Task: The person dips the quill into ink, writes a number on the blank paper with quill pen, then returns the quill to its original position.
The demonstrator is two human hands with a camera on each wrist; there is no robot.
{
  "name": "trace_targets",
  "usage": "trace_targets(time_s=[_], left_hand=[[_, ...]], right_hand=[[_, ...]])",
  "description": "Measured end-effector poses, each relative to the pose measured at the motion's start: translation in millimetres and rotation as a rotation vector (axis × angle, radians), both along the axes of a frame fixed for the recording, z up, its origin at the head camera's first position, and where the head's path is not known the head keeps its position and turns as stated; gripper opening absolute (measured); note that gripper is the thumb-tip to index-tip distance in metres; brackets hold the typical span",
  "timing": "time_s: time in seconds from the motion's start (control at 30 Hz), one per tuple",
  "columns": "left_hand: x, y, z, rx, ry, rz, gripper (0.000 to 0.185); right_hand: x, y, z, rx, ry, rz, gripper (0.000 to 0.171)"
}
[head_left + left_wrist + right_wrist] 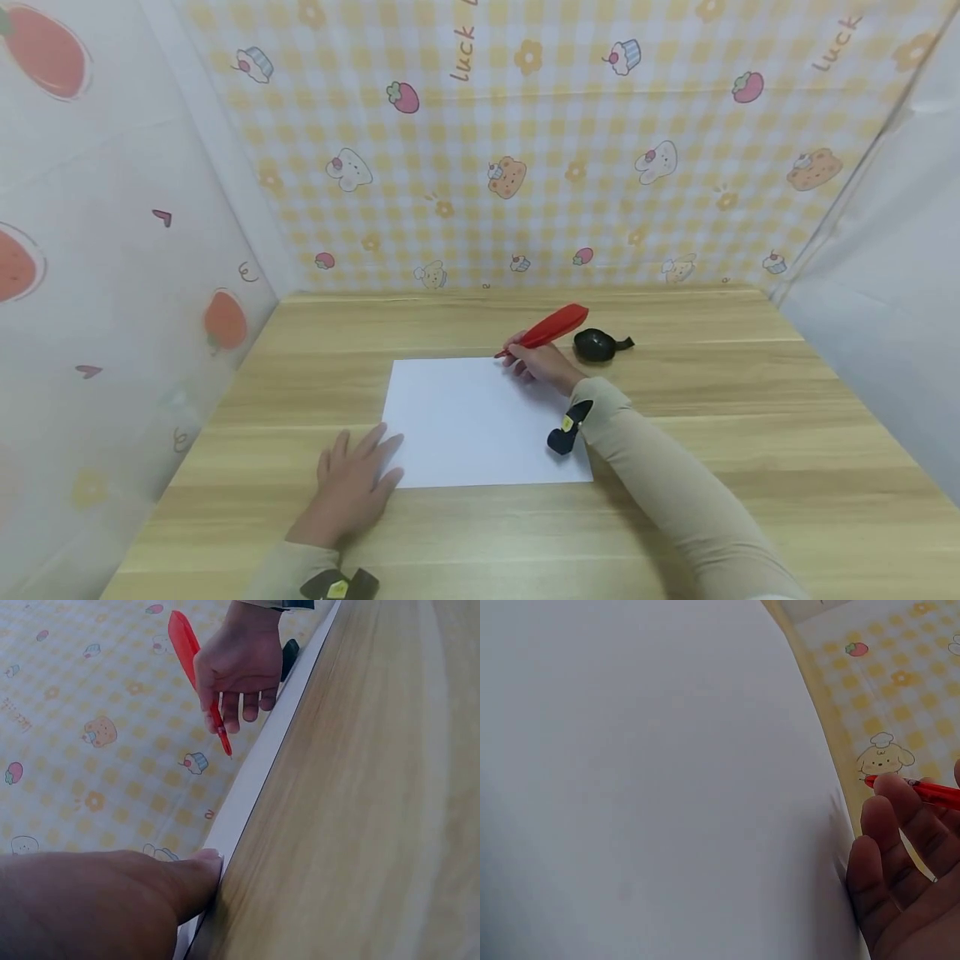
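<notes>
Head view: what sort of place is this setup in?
Likely a small staged tabletop booth: a wooden table walled by a cartoon-print cloth backdrop and side sheets, with white paper and a red feather pen.

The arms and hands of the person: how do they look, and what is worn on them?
Both arms wear long beige sleeves, the left sleeve and the right sleeve. Each wrist carries a small dark device with a yellow mark: the left device and the right device. The left hand and right hand are bare, without gloves.
</notes>
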State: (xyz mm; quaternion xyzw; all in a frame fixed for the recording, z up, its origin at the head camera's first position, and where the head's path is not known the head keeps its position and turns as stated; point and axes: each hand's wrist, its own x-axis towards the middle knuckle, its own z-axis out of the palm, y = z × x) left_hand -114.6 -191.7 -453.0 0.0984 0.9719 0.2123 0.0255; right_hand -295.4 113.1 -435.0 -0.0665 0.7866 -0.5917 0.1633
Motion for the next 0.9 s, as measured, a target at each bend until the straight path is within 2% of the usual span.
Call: trace_targets(time_s=[0.27,0.57,0.9], left_hand=[[0.7,0.1,-0.2,0.013,0.01,0.0,0.048],[0.9,-0.4,-1.8,0.012,0.037,-0.001,0.047],[1.3,0.0,0.1,0.015,0.027,0.004,0.047]], right_hand=[[1.0,-11.5,-1.3,0.015,0.011,0.031,0.019],[2.7,-22.1,-3.5,-0.003,-0.009,0.003,0.017],[4.2,-29.2,-4.2,-0.001,0.013,-0.02,0.017]])
